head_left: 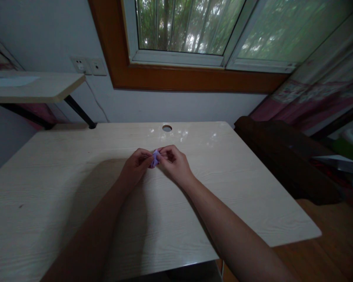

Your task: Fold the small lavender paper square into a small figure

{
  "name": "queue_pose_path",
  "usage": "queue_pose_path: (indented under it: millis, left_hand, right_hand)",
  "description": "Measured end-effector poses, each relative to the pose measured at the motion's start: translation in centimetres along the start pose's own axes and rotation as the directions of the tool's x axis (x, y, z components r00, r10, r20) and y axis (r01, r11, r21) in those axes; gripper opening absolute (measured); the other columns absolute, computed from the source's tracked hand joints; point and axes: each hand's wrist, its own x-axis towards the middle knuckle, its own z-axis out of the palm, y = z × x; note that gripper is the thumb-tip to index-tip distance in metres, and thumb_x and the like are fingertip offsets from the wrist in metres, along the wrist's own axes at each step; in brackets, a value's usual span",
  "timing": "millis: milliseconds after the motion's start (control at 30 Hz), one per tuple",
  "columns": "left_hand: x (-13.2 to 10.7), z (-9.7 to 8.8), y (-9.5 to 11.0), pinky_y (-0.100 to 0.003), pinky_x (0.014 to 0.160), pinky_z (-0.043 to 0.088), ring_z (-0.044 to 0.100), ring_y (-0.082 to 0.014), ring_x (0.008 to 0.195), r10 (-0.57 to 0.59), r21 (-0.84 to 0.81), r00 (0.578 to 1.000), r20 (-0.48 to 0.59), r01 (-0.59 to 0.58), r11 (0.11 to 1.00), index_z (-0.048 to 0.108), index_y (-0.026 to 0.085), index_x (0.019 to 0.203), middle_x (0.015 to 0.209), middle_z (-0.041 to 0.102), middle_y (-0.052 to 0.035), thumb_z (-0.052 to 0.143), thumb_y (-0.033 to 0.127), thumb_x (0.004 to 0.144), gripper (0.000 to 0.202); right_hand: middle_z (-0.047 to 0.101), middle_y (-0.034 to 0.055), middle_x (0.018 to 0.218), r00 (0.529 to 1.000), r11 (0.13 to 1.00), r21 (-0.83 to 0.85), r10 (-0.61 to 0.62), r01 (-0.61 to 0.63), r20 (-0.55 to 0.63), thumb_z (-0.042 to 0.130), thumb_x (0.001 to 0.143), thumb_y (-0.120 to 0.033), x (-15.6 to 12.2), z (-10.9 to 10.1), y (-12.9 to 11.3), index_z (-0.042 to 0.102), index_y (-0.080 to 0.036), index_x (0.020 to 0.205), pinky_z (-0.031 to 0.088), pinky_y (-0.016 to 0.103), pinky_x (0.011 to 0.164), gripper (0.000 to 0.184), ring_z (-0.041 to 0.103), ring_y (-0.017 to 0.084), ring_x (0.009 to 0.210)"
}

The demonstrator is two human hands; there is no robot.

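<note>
A small piece of purple folded paper [155,157] is held up between both hands, over the far middle of the pale wooden desk [223,207]. My left hand [136,165] pinches its left side between thumb and fingers. On the opposite side, my right hand [174,161] grips it with thumb and fingertips. The fingers cover much of the paper, so its full shape is hidden.
A round cable hole [167,128] is near the desk's back edge. At the left stands a raised shelf [59,84] on black legs. Dark wooden furniture [270,156] borders the right side. Behind the desk are a wall and a window [179,58].
</note>
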Motion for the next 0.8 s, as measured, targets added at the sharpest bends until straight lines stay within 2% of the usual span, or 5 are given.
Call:
queue_pose_path:
  millis: [133, 233, 400, 700, 800]
  left_hand:
    - [-0.2, 0.0, 0.3, -0.029, 0.072, 0.057, 0.067, -0.0143, 0.073, -0.014, -0.041, 1.000, 0.020, 0.015, 0.999, 0.060, 0.017, 0.088, 0.080, 0.068, -0.0016, 0.065, 0.044, 0.085, 0.028]
    - [-0.2, 0.0, 0.2, -0.030, 0.074, 0.058, 0.067, -0.0142, 0.073, -0.019, -0.059, 0.999, 0.029, 0.021, 0.998, 0.062, 0.016, 0.089, 0.083, 0.068, -0.0029, 0.060, 0.046, 0.088, 0.030]
    - [0.1, 0.0, -0.1, -0.030, 0.073, 0.058, 0.067, -0.0141, 0.071, -0.022, -0.047, 0.999, 0.043, 0.024, 0.999, 0.064, 0.016, 0.088, 0.080, 0.069, -0.0026, 0.067, 0.043, 0.084, 0.028]
    - [0.2, 0.2, 0.1, -0.034, 0.076, 0.060, 0.069, -0.0167, 0.073, -0.032, -0.056, 0.999, -0.001, 0.032, 0.998, 0.065, 0.016, 0.085, 0.079, 0.071, -0.0032, 0.073, 0.041, 0.079, 0.027]
    - [0.2, 0.1, 0.4, -0.034, 0.076, 0.060, 0.069, -0.0167, 0.073, -0.034, -0.054, 0.999, -0.024, 0.032, 0.998, 0.065, 0.016, 0.083, 0.078, 0.071, -0.0026, 0.074, 0.041, 0.078, 0.027]
  right_hand:
    - [0.071, 0.0071, 0.100, 0.999, 0.989, -0.144, -0.042, 0.044, 0.015, 0.064, 0.086, -0.031, -0.1, -0.2, -0.4, 0.066, -0.020, 0.090, 0.055, 0.034, 0.081, 0.011, 0.067, 0.017, 0.087]
    - [0.071, 0.0062, 0.097, 0.999, 0.990, -0.137, -0.041, 0.040, -0.006, 0.064, 0.086, -0.030, -0.1, -0.2, -0.4, 0.067, -0.021, 0.092, 0.055, 0.033, 0.080, 0.011, 0.067, 0.017, 0.085]
    - [0.071, 0.0058, 0.095, 0.999, 0.991, -0.119, -0.054, 0.053, -0.006, 0.064, 0.086, -0.031, -0.1, -0.2, -0.3, 0.068, -0.021, 0.091, 0.055, 0.032, 0.078, 0.012, 0.067, 0.017, 0.084]
    - [0.069, 0.0056, 0.093, 0.997, 0.986, -0.149, -0.077, 0.073, -0.022, 0.067, 0.085, -0.033, 0.0, -0.3, -0.7, 0.070, -0.022, 0.088, 0.053, 0.033, 0.077, 0.012, 0.065, 0.018, 0.085]
    - [0.069, 0.0054, 0.094, 0.996, 0.990, -0.110, -0.089, 0.088, -0.001, 0.066, 0.086, -0.036, 0.1, -0.5, -1.3, 0.071, -0.023, 0.087, 0.052, 0.034, 0.082, 0.014, 0.065, 0.018, 0.089]
